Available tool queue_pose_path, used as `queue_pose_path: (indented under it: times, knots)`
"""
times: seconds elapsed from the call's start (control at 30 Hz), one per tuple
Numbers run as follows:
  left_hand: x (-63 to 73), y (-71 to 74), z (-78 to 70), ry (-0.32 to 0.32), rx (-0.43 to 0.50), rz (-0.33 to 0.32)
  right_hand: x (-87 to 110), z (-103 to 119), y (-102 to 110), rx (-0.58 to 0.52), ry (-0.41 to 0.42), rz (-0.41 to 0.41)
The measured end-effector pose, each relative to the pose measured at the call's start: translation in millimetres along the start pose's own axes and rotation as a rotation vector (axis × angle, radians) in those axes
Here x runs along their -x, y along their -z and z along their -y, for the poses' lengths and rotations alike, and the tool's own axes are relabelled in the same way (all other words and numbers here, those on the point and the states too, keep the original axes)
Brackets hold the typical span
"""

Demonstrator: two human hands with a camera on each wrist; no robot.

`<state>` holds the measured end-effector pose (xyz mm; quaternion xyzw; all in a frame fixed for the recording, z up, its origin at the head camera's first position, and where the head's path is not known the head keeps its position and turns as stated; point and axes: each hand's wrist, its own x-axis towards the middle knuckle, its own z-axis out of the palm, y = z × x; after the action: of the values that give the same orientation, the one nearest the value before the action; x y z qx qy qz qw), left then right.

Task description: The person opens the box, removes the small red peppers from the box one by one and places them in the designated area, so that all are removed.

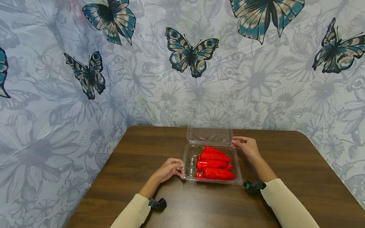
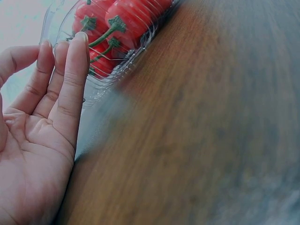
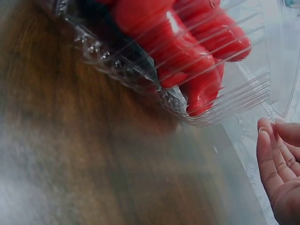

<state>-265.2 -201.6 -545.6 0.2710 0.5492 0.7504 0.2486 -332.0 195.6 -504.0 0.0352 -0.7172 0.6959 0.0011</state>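
A clear plastic clamshell container [image 1: 239, 171] lies on the table with its lid [image 1: 209, 135] raised at the back. Several red peppers [image 1: 212, 164] lie in its base, grouped toward the right; their green stems point left. My left hand [image 1: 170, 168] pinches the container's left rim near the front corner. At the back right, near the hinge, my right hand [image 1: 246, 147] pinches the container's edge between thumb and fingertips. The left wrist view shows stem ends of peppers [image 2: 133, 21] beside the left fingers. Pepper tips [image 3: 204, 96] show through the ribbed wall in the right wrist view.
The brown wooden table [image 1: 288, 164] extends on both sides of the container and in front of it. Behind it hangs a floral wall covering [image 1: 159, 95] with butterflies. Black bands [image 1: 254, 185] are worn on both wrists.
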Motion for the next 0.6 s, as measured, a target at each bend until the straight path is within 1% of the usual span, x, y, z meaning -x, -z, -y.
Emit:
queue_pose_path:
  times: [0.2, 0.37, 0.47, 0.6]
  knots:
    - [-0.1, -1.1, -0.9, 0.002, 0.003, -0.001, 3.1, 8, -1, -0.075, -0.025, 0.015]
    - [-0.4, -1.7, -1.6, 0.017, 0.002, -0.017, 4.8, 12, -3, -0.131, -0.01, 0.014]
    - [-0.6, -2.0, -1.9, 0.018, 0.0, -0.02, 3.5, 8, -3, -0.138, 0.011, 0.003]
    - [-0.6, -2.2, -1.8, 0.008, 0.0, -0.009, 1.8, 1, -3, -0.109, 0.032, -0.021]
